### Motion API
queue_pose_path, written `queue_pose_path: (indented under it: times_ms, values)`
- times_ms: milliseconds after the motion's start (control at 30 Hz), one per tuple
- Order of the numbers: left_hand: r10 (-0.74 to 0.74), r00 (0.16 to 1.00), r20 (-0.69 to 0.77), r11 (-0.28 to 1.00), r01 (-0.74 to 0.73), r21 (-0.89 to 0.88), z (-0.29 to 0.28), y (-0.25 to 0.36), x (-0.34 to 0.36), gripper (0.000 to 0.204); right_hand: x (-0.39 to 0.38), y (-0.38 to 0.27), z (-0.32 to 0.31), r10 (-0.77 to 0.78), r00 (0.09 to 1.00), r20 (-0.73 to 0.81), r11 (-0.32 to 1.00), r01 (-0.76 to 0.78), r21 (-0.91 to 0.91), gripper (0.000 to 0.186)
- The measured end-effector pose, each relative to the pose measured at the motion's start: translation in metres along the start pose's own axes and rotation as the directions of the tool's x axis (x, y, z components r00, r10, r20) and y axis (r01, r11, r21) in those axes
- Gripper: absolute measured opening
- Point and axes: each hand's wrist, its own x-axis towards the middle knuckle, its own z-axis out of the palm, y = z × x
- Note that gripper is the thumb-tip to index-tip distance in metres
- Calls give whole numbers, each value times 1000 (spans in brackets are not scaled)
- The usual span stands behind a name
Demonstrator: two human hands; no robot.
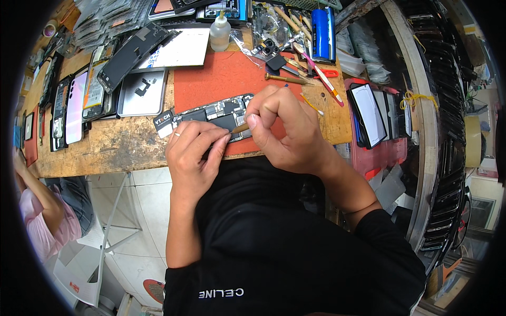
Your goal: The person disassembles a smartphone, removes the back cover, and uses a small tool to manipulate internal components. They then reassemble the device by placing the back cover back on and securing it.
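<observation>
Just above the centre of the frame, an opened dark smartphone with its bare circuit boards and black battery showing (219, 116) lies flat on a red-orange rubber work mat (221, 79), which in turn covers part of a worn wooden workbench (110, 142). The phone's long axis runs nearly across the picture, rising slightly from lower left to upper right, so it lies crosswise to both forearms that come up from the lower edge. The right hand (282, 129) sits over the phone's right end, its fingers curled in and pressed together, thumb and forefinger pinching a thin tan-handled tool (240, 128) whose shaft points left and a little down, almost along the phone's length. The left hand (192, 152) rests at the phone's near edge, just below and left of the tool tip; its fingers are drawn together and bent, the tips touching the phone's lower rim beside the tool, as if steadying it, though what lies under the fingertips is hidden. The two hands nearly meet at the tool's tip, the right one being the nearer to the exposed boards. Further up the mat lies a brass-handled screwdriver (284, 79), and a white squeeze bottle (220, 32) stands at the mat's top edge.
</observation>
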Motion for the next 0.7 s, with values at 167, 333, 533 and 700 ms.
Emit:
queue_pose_path:
  times_ms: [167, 333, 533, 700]
  values:
    - [-3, 1000, 1, 1000, 3, -1, 0, 0, 0, 14, 0, 0, 1, 5, 1000, -3, 1000, -5, 10, 24]
    - [-12, 1000, -3, 1000, 12, -7, 0, 0, 0, 15, 0, 2, 3, -28, 999, -26, 999, 29, 44, 26]
    - [-16, 1000, -10, 1000, 16, 6, 1, 1, 0, 15, 0, 2, -1, -28, 999, -28, 1000, 28, -12, 24]
    - [-6, 1000, -15, 1000, 7, 19, 2, 1, 1, 11, 3, 10, -8, 24, 1000, 14, 993, -22, -117, 22]
